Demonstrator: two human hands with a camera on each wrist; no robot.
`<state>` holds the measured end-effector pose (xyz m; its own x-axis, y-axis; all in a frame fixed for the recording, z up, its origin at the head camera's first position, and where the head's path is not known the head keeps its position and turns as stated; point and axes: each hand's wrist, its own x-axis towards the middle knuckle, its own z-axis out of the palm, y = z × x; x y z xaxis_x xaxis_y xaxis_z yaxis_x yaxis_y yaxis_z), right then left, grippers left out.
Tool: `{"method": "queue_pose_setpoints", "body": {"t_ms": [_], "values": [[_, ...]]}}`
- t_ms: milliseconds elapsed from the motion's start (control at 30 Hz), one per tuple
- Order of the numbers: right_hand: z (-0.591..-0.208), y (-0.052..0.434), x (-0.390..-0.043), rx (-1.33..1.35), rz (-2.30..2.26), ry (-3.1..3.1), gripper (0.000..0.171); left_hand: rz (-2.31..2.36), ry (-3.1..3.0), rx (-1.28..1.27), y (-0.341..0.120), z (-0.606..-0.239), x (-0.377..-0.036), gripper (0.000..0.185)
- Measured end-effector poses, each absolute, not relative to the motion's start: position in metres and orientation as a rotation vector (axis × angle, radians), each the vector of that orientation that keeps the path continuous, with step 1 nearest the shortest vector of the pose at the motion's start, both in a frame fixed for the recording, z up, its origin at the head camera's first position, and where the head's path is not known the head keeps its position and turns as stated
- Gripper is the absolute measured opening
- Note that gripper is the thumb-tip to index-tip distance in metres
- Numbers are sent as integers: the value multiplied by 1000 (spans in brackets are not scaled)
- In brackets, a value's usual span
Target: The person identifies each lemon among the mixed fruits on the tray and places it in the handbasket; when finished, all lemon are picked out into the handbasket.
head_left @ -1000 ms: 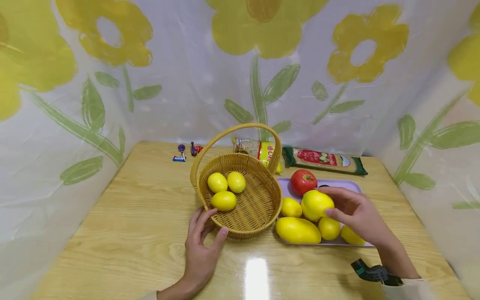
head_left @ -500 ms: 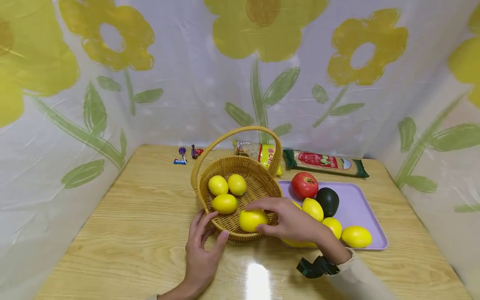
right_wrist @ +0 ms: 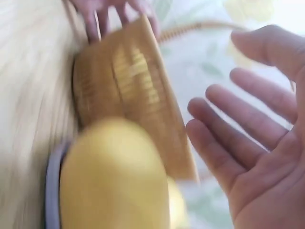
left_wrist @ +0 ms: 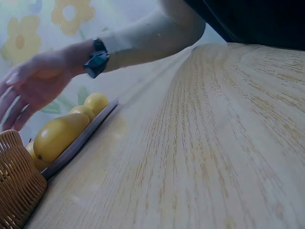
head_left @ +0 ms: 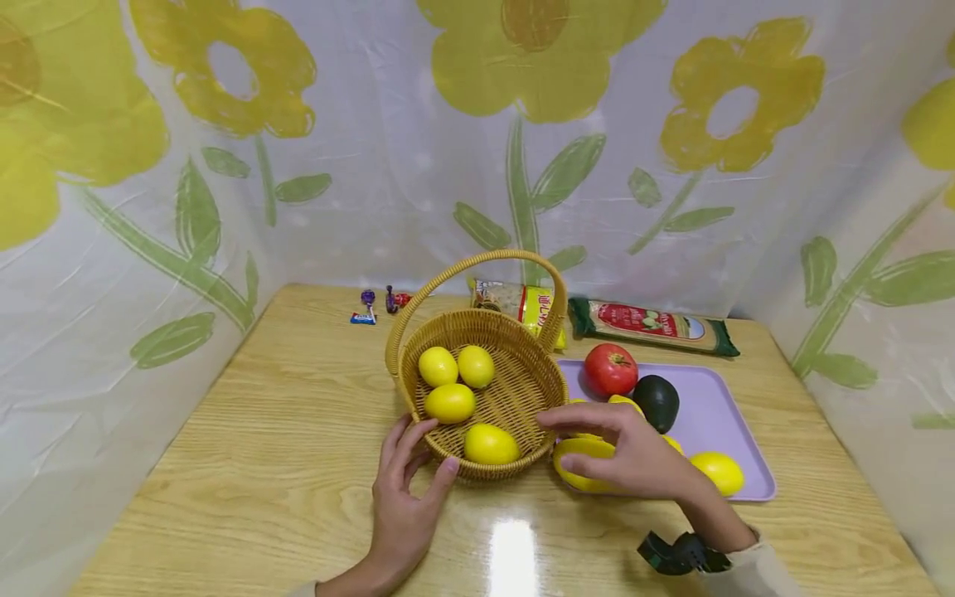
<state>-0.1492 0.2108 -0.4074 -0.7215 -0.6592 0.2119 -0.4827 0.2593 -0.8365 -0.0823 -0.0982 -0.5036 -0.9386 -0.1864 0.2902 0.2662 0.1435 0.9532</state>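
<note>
My left hand [head_left: 406,502] rests spread against the near left of the round wicker basket [head_left: 558,390], fingertips and thumb at its rim. Inside the basket lie several yellow fruits, with a lemon [head_left: 491,445] nearest the front. My right hand [head_left: 645,452] hovers over the left part of the lilac tray [head_left: 716,406], its fingers spread and holding nothing. Below it, partly covered, is a large yellow mango [head_left: 582,464]; the mango [right_wrist: 114,176] fills the lower right wrist view. Another lemon [head_left: 718,473] lies at the tray's front, with more lemons partly hidden by the hand.
On the tray sit a red tomato [head_left: 610,370] and a dark green avocado [head_left: 656,402]. Behind stand a noodle packet [head_left: 652,325] and a yellow-labelled bag [head_left: 533,307]. Wrapped sweets [head_left: 366,307] lie at the back left. The basket's arched handle [head_left: 477,259] rises high.
My right hand carried a lemon from the tray into the basket, let it go there, and moved back right over the tray. The left hand stayed at the basket.
</note>
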Motion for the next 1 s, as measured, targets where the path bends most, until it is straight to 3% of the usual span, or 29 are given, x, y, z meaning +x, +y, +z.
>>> {"method": "queue_pose_setpoints", "body": {"t_ms": [167, 500, 667, 1000], "values": [[-414, 270, -136, -996, -1538, 2438, 47, -1858, -2085, -92, -99, -503, -81, 53], [-430, 374, -99, -588, -1661, 2642, 46, -1876, -2068, -112, -97, -503, -82, 52], [-450, 394, -98, -439, -1547, 2644, 43, -1880, -2044, -118, -97, -502, -83, 52], [-464, 405, -100, -425, -1473, 2639, 51, -1887, -2057, -102, -97, -502, -82, 52]]}}
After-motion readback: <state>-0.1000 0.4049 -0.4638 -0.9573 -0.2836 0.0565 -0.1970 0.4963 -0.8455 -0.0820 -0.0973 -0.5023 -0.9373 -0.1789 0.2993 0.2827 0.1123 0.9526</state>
